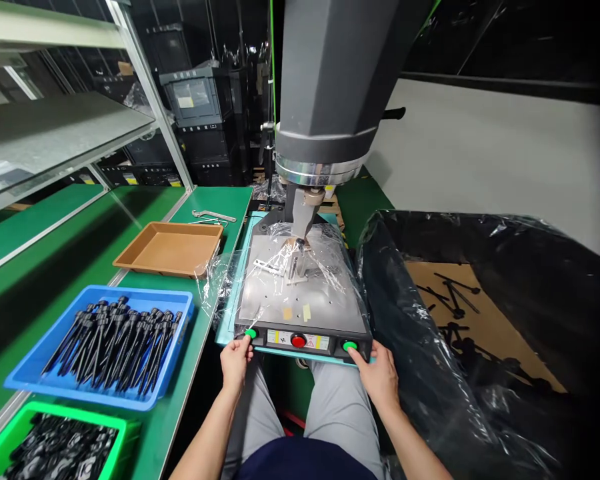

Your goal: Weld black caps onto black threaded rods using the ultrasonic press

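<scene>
A grey press machine stands before me, its horn lowered onto a small black part on the plastic-wrapped metal bed. My left hand rests at the machine's front, thumb on the left green button. My right hand does the same at the right green button. Both hands' fingers curl under the front panel and hold nothing. A red button sits between them.
A blue tray of several black rod-shaped parts lies at my left, with a green bin of black pieces nearer. A brown tray sits further back. A box lined with black plastic stands at right, holding finished parts.
</scene>
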`<state>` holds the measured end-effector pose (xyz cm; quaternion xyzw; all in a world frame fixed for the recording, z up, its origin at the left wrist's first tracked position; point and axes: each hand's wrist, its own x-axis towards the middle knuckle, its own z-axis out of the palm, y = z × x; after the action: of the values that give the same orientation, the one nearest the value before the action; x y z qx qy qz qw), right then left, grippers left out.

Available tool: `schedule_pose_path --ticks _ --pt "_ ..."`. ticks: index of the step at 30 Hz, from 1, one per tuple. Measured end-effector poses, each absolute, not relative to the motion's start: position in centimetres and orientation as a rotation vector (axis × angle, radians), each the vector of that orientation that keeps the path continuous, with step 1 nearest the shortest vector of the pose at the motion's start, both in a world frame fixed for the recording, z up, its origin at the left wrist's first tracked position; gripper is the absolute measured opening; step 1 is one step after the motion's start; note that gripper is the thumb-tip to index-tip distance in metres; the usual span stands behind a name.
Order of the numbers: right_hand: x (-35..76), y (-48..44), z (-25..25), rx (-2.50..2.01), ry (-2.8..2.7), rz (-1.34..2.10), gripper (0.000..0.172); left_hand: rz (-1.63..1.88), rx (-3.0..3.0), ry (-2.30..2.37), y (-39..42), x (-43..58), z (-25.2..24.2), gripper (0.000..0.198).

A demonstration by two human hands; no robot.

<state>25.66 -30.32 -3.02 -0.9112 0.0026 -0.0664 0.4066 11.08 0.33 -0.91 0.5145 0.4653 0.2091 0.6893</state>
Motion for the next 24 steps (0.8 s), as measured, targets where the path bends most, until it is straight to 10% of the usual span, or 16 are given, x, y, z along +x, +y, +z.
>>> schedule_pose_path --ticks 24 --pt "25.0 -30.8 -1.5 -2.032 0.106 0.068 0.075 0.298 0.810 0.613 -5.1 15.0 6.9 0.041"
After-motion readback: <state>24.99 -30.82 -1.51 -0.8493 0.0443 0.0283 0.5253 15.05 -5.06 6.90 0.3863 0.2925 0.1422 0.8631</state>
